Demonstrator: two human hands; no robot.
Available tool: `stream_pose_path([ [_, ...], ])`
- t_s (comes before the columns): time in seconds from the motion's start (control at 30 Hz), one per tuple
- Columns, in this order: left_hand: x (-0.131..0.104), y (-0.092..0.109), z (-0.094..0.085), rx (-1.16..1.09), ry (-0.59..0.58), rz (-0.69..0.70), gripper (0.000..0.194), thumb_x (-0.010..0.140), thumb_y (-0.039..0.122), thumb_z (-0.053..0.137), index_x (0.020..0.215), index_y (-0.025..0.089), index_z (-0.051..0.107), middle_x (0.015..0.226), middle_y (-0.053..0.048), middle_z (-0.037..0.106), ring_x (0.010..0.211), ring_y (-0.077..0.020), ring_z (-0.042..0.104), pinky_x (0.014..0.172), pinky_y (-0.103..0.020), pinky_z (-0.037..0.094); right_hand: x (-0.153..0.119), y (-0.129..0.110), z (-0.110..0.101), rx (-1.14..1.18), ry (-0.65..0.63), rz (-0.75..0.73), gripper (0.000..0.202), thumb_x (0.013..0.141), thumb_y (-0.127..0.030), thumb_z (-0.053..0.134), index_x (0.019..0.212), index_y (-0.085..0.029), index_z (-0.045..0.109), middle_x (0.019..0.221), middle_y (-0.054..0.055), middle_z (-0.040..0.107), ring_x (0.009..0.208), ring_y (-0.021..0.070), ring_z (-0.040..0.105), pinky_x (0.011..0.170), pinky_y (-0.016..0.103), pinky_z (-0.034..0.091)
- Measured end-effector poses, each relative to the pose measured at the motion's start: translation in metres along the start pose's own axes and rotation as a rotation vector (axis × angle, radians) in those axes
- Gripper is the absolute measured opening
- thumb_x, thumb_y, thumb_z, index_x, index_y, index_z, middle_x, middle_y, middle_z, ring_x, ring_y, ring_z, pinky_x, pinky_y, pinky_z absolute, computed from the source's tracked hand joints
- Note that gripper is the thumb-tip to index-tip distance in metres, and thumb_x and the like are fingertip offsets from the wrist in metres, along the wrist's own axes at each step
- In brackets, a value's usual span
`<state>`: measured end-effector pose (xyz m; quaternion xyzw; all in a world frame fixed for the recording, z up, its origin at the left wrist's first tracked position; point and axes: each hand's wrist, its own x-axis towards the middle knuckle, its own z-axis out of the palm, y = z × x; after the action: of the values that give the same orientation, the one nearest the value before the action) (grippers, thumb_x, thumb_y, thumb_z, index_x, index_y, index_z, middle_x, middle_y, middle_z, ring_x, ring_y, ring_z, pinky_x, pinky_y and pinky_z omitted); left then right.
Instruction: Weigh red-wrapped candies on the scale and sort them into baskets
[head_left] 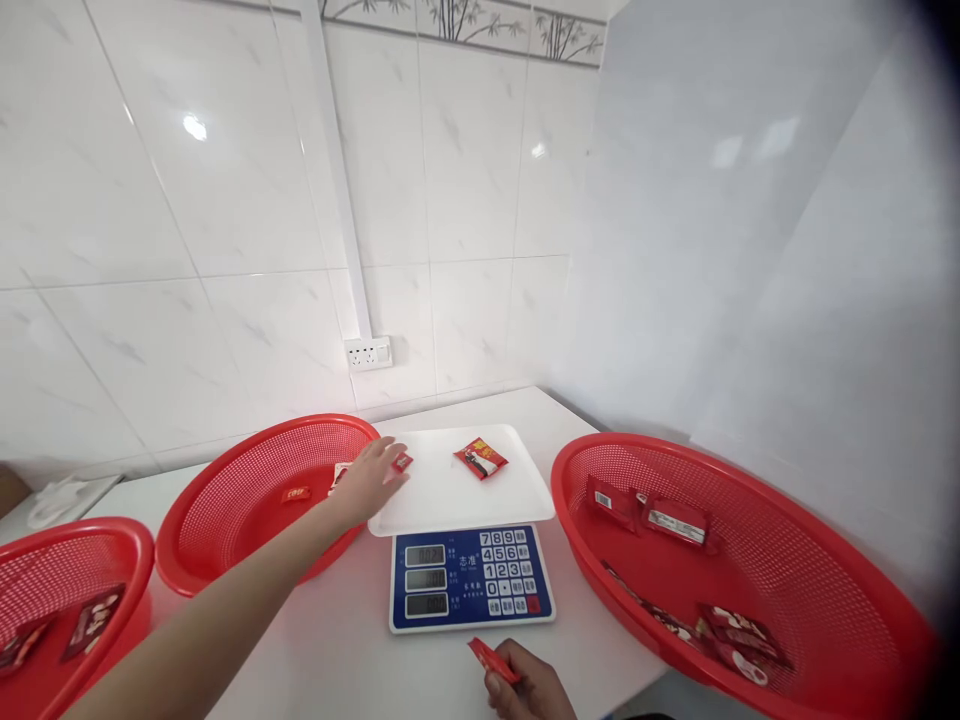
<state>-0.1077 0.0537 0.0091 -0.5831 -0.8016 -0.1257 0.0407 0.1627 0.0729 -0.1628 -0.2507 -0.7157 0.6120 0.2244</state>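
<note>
My left hand (366, 484) reaches over the left edge of the white scale tray (420, 508), fingers apart. A small red packet (403, 462) shows on the tray right by its fingertips; I cannot tell whether they touch it. A larger red snack packet (481, 458) with a figure printed on it lies on the tray's right half. In front of the scale's blue keypad panel (471, 580), my right hand (529, 684) is closed on a red packet (493, 660), held between thumb and fingers. The display digits are dim.
To the right, a large red basket (720, 480) holds several red packets. The red basket at back left (225, 480) contains a small red packet (295, 493) and a pale one partly behind my hand. Another red basket (135, 540) stands at near left. A wall socket (368, 353) sits behind.
</note>
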Motion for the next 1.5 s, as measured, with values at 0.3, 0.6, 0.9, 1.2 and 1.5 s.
stream_pose_path([
  [0.3, 0.046, 0.077, 0.048, 0.038, -0.153, 0.145, 0.045, 0.085, 0.039, 0.046, 0.127, 0.025, 0.041, 0.139, -0.009, 0.038, 0.131, -0.0279, 0.026, 0.103, -0.044, 0.027, -0.003, -0.003, -0.003, -0.059, 0.044, -0.074, 0.047, 0.077, -0.063, 0.041, 0.064, -0.018, 0.043, 0.058, -0.002, 0.043, 0.057, 0.0111, 0.039, 0.054, 0.022, 0.031],
  [0.6, 0.042, 0.034, 0.034, 0.193, -0.186, -0.071, 0.030, 0.086, 0.030, 0.051, 0.112, 0.016, 0.052, 0.113, -0.008, 0.055, 0.094, -0.0197, 0.057, 0.079, -0.040, 0.049, -0.001, 0.003, -0.003, -0.045, 0.021, -0.068, 0.047, 0.078, -0.063, 0.041, 0.065, -0.019, 0.044, 0.059, -0.001, 0.048, 0.057, 0.0117, 0.043, 0.053, 0.022, 0.034],
  [0.9, 0.051, 0.041, 0.023, 0.244, -0.152, -0.093, 0.029, 0.086, 0.030, 0.050, 0.112, 0.016, 0.052, 0.111, -0.008, 0.056, 0.092, -0.0189, 0.058, 0.077, -0.039, 0.050, -0.003, -0.003, -0.003, -0.054, 0.032, -0.078, 0.045, 0.079, -0.061, 0.041, 0.065, -0.018, 0.044, 0.059, -0.002, 0.045, 0.056, 0.0111, 0.040, 0.053, 0.022, 0.032],
  [1.2, 0.035, -0.016, -0.020, 0.370, -0.089, -0.208, 0.028, 0.086, 0.033, 0.048, 0.103, 0.012, 0.057, 0.114, -0.014, 0.055, 0.110, -0.0286, 0.048, 0.090, -0.049, 0.037, -0.001, 0.001, -0.003, -0.052, 0.025, -0.062, 0.045, 0.078, -0.062, 0.042, 0.066, -0.019, 0.043, 0.059, -0.001, 0.048, 0.057, 0.0114, 0.042, 0.053, 0.022, 0.034],
  [1.5, 0.057, 0.077, 0.046, 0.071, -0.163, 0.101, 0.060, 0.080, 0.059, 0.039, 0.130, 0.024, 0.036, 0.124, -0.010, 0.052, 0.118, -0.0263, 0.043, 0.095, -0.042, 0.032, -0.002, 0.002, -0.002, -0.056, 0.048, -0.062, 0.047, 0.077, -0.064, 0.041, 0.066, -0.019, 0.044, 0.059, -0.001, 0.047, 0.056, 0.0116, 0.043, 0.053, 0.022, 0.035],
])
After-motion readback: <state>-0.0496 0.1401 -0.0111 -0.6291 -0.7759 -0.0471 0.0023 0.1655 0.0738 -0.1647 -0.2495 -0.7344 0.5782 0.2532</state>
